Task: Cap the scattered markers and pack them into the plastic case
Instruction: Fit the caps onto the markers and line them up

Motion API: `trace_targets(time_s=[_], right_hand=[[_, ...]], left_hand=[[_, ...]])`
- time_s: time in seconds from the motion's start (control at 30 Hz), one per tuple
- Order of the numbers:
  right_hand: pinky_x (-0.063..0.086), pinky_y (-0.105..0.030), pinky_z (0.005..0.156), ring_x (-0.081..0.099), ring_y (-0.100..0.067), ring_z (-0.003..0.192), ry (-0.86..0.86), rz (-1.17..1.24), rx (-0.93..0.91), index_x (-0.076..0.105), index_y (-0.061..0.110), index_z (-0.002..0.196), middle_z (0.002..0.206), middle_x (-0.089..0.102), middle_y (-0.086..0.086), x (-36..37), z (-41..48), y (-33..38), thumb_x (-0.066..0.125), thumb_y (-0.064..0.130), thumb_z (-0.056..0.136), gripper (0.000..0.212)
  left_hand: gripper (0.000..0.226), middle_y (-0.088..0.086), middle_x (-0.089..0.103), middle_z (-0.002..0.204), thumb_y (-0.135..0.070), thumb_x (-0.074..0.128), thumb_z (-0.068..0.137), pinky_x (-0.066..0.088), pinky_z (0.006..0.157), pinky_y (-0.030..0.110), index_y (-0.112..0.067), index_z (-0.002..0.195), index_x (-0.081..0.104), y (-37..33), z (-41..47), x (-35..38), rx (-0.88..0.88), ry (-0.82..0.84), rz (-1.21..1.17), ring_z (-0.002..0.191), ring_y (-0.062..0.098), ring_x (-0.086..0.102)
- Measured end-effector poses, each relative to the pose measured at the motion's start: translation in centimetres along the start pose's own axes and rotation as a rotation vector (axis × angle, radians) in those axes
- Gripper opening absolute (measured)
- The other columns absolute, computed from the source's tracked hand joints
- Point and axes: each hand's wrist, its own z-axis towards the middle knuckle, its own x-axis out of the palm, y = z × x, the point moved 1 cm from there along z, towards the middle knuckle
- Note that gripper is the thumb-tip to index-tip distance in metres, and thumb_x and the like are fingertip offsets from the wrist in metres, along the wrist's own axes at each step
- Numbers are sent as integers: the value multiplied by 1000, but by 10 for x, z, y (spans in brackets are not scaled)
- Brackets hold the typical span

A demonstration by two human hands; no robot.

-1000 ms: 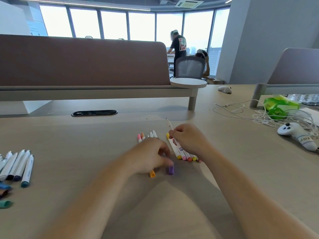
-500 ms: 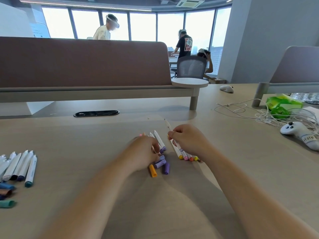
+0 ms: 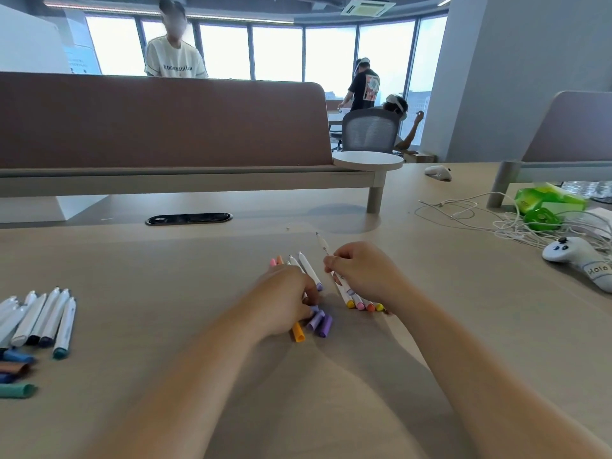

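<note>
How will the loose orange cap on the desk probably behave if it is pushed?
The orange cap is a short round tube lying on its side on the smooth desk, so it would likely roll. It looks small and hollow, so probably very light and easily flicked away.

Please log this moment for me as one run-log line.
left hand: touches purple caps | right hand: pinches white marker | case: not visible

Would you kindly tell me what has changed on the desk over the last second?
The left hand pulled its fingers in, uncovering a white purple-ended marker and more loose purple plastic caps beside the orange cap. A white-shirted person appeared behind the brown divider. The right hand still grips its bundle of white markers.
</note>
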Motion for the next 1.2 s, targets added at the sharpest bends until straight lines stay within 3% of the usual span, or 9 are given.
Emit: trace_targets(time_s=[0.13, 0.23, 0.37, 0.5, 0.67, 0.8, 0.97, 1.1, 1.2], right_hand=[[46, -26, 67, 61, -16, 72, 5, -7, -2, 75, 17, 91, 85, 71, -4, 0, 0, 1, 53, 34, 98, 29], [47, -27, 70, 62, -17, 75, 7, -16, -13, 73, 19, 89, 84, 70, -1, -1, -1, 2, 52, 35, 98, 28], [46, -25, 69, 61, -14, 75, 44, 5, -41, 72, 21, 87, 82, 68, 2, -4, -7, 6, 53, 34, 99, 26], [43, -18, 56, 55, -8, 61, 209, 89, -62, 74, 12, 83, 74, 66, -3, -9, -19, 15, 57, 27, 95, 26], [35, -21, 45, 46, -14, 50, 405, 185, -63, 67, -7, 86, 71, 62, -14, -7, -25, 18, 59, 18, 91, 27], [35, -20, 46, 50, -11, 50, 485, 198, -48, 68, -7, 88, 69, 65, -8, -5, -27, 20, 61, 16, 89, 24], [35, -20, 46, 48, -13, 52, 470, 185, -50, 72, -2, 86, 70, 66, -7, -3, -25, 19, 62, 20, 88, 24], [35, -17, 45, 48, -9, 49, 427, 179, -63, 74, 10, 79, 68, 66, -4, -4, -26, 21, 60, 22, 93, 23], [38, -17, 48, 49, -7, 49, 342, 138, -94, 77, 12, 82, 69, 66, -4, -4, -24, 21, 59, 26, 96, 27]], left_hand=[[16, 1, 60, 94, -31, 66, 88, 28, 79, 21, -22, 95, 76, -1, 0, -1, -15, 3, 11, 96, 19, 51], [15, 3, 60, 99, -30, 64, 90, 34, 76, 24, -19, 95, 74, -3, -3, -4, -37, -35, -42, 96, 20, 55], [8, -4, 63, 88, -29, 59, 96, 44, 62, 23, -22, 91, 62, 0, -6, -18, -210, -165, -380, 76, 14, 61], [9, -9, 70, 78, -17, 62, 93, 44, 62, 22, -24, 91, 67, 12, -7, -26, -421, -399, -886, 64, 2, 61], [18, 1, 73, 71, -6, 59, 93, 38, 55, 26, -14, 82, 71, 20, -9, -25, -587, -467, -1310, 59, 12, 48], [24, 10, 75, 83, -7, 62, 89, 39, 57, 29, -16, 70, 72, 23, -8, -23, -619, -478, -1290, 63, 15, 49], [20, 12, 75, 86, -9, 64, 88, 40, 60, 31, -14, 71, 73, 21, -7, -22, -600, -451, -1237, 65, 15, 51], [5, 6, 76, 86, -16, 67, 87, 45, 62, 31, -13, 85, 71, 20, -4, -19, -563, -431, -1170, 69, 15, 57], [11, 3, 75, 81, -21, 70, 86, 49, 68, 35, -11, 88, 68, 19, -3, -17, -550, -451, -1082, 70, 15, 59]])
